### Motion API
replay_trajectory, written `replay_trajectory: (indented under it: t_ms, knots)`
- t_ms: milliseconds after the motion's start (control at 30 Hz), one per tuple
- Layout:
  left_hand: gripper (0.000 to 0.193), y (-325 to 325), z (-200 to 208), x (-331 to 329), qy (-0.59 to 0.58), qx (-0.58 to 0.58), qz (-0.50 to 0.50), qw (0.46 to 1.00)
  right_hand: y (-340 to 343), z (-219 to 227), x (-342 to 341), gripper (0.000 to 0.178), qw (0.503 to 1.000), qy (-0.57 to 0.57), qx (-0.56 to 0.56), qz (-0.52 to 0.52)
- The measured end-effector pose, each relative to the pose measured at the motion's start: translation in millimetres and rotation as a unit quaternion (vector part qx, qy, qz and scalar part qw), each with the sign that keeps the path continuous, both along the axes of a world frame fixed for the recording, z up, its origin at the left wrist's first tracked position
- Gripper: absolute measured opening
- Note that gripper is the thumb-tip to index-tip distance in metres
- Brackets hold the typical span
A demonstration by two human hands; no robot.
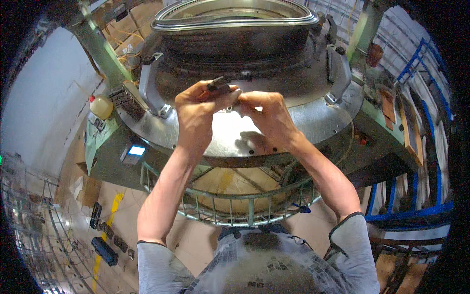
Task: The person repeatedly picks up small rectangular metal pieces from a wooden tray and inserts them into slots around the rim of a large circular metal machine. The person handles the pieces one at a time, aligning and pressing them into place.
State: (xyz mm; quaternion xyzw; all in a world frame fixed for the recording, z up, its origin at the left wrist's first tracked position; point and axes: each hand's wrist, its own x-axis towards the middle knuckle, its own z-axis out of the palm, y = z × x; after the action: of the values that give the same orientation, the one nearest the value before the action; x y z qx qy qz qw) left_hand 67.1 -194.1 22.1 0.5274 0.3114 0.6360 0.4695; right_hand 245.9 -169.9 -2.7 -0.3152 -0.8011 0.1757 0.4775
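Over the front of a large round machine, both my hands meet above its shiny metal ring plate [226, 134]. Fingers of my left hand [196, 105] are closed around a small dark object with a flat, blade-like end [218, 84]; its exact kind is not clear. My right hand [267, 110] is at the same height, thumb and fingertips pinched together close to the left fingertips. What lies in that pinch, if anything, is too small to make out. Bright light falls on the plate beneath, and the right hand casts a shadow there.
Behind the hands rises a wide metal cylinder [235, 41] with a bright rim. Curved grey brackets [147, 85] flank it. A yellowish bottle [101, 107] with a red cap and a lit small screen [136, 150] are at left. A green railing [251, 208] curves before my body.
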Motion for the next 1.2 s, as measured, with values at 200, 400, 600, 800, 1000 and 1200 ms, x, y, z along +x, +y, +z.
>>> replay_trajectory:
  t_ms: [200, 400, 600, 800, 1000, 1200]
  knots:
    - [0.015, 84.2, -13.0, -17.6, 0.039, -0.054, -0.072, 0.995, 65.1, -5.8, -15.6, 0.022, 0.989, 0.015, -0.137, -0.053]
    - [0.016, 139.0, -8.1, -28.3, 0.070, -0.151, -0.132, 0.977, 104.6, -17.5, -16.6, 0.019, 0.980, 0.061, -0.190, -0.027]
    - [0.013, 189.6, 7.1, -22.8, 0.085, -0.169, -0.184, 0.965, 151.9, -6.0, 6.4, 0.014, 0.946, 0.093, -0.305, 0.066]
    - [0.024, 195.7, -13.6, -4.3, -0.063, -0.092, -0.162, 0.981, 177.2, -39.5, 12.9, 0.019, 0.960, 0.186, -0.200, -0.064]
    - [0.021, 197.3, -13.0, 2.5, 0.058, 0.078, -0.081, 0.992, 181.1, -54.6, 13.9, 0.019, 0.974, 0.130, -0.131, -0.131]
    - [0.030, 189.3, -19.9, -0.2, 0.438, 0.381, 0.142, 0.802, 167.0, -44.9, 6.8, 0.016, 0.980, 0.108, -0.034, -0.164]
